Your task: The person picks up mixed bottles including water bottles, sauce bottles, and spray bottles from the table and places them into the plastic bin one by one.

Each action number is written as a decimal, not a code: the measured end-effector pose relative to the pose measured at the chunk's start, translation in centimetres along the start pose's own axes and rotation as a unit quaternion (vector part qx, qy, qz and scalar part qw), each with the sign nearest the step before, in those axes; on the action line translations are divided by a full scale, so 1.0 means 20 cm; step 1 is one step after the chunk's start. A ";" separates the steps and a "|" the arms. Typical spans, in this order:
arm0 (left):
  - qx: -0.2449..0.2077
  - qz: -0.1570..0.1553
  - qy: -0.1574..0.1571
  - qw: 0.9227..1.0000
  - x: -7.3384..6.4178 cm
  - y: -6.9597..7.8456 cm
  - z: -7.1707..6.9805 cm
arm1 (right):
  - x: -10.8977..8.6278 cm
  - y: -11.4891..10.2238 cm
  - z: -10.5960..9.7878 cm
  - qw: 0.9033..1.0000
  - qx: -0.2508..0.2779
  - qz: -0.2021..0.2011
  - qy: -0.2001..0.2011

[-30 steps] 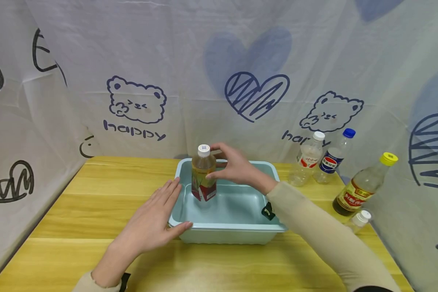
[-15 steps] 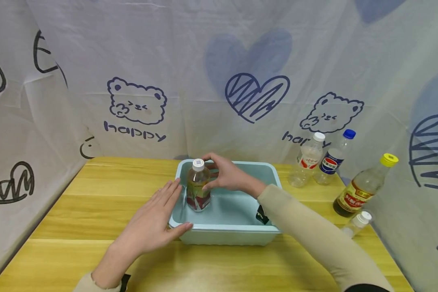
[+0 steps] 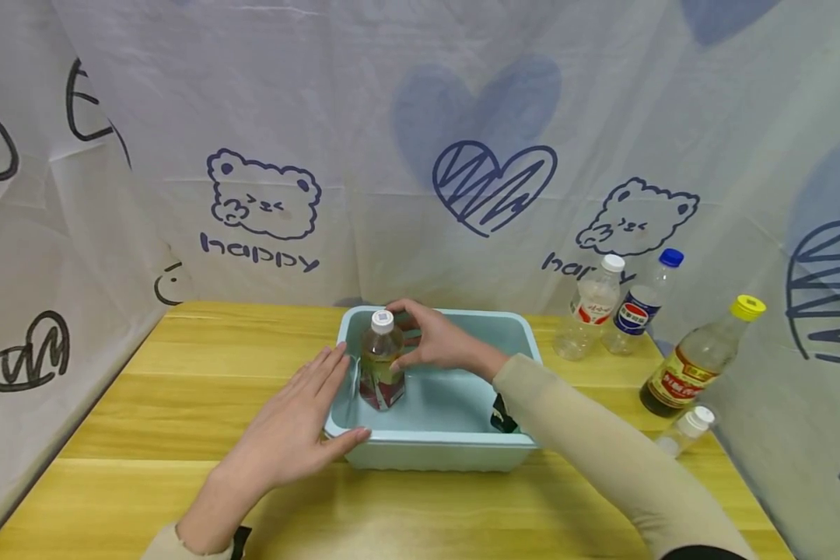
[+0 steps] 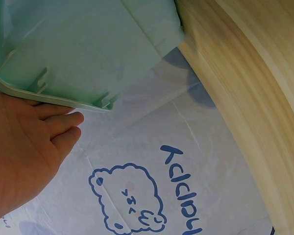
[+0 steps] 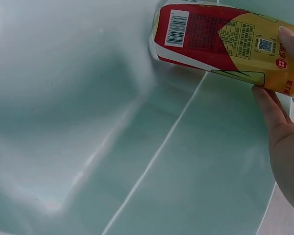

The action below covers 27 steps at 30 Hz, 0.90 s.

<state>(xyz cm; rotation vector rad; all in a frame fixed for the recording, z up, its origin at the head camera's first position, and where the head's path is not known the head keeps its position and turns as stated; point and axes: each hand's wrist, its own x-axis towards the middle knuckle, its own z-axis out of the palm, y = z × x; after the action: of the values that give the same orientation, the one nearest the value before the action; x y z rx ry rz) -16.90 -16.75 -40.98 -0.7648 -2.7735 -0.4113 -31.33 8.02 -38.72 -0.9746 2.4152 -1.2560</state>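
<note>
A drink bottle [image 3: 382, 362] with a white cap and a red and yellow label stands inside a pale green-blue plastic basin [image 3: 448, 437], near its left wall. My right hand [image 3: 437, 338] grips the bottle's upper part from the right. In the right wrist view the bottle's barcode side [image 5: 210, 41] faces the camera, with thumb and fingers around the far end. My left hand [image 3: 287, 420] rests against the basin's left rim, fingers straight and thumb at the front corner. The left wrist view shows that hand's fingertips [image 4: 71, 127] under the rim.
Right of the basin stand a white-capped clear bottle [image 3: 588, 307], a blue-capped Pepsi bottle [image 3: 633, 311], and a yellow-capped bottle with dark liquid [image 3: 700, 358]. A small white-capped bottle [image 3: 689, 428] is nearer. A printed cloth [image 3: 378, 117] hangs behind the wooden table [image 3: 203, 373].
My right hand has lowered the drink bottle into the basin and moved it slightly left; during the last half second it has barely shifted. The left hand has stayed at the rim.
</note>
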 end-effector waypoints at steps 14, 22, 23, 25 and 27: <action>0.003 0.002 -0.003 1.000 0.01 0.01 -0.01 | 0.00 -0.02 -0.03 1.000 0.004 -0.013 0.007; 0.000 0.005 -0.001 1.000 0.01 0.01 -0.01 | -0.01 -0.05 -0.04 0.999 0.029 -0.031 0.023; -0.001 0.005 -0.001 1.000 0.01 0.01 -0.01 | -0.01 -0.06 -0.03 0.999 0.029 -0.034 0.024; -0.002 0.004 0.001 1.000 0.01 0.01 0.00 | -0.01 -0.07 -0.03 0.998 0.027 -0.041 0.027; -0.002 0.004 0.001 1.000 0.01 0.01 0.00 | -0.01 -0.08 -0.03 0.998 0.027 -0.049 0.032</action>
<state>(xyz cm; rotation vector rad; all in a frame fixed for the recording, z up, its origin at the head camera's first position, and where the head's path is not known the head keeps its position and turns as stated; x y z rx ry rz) -16.92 -16.59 -40.93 -0.7751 -2.7690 -0.4157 -30.80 7.98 -37.07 -1.0653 2.3939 -1.3981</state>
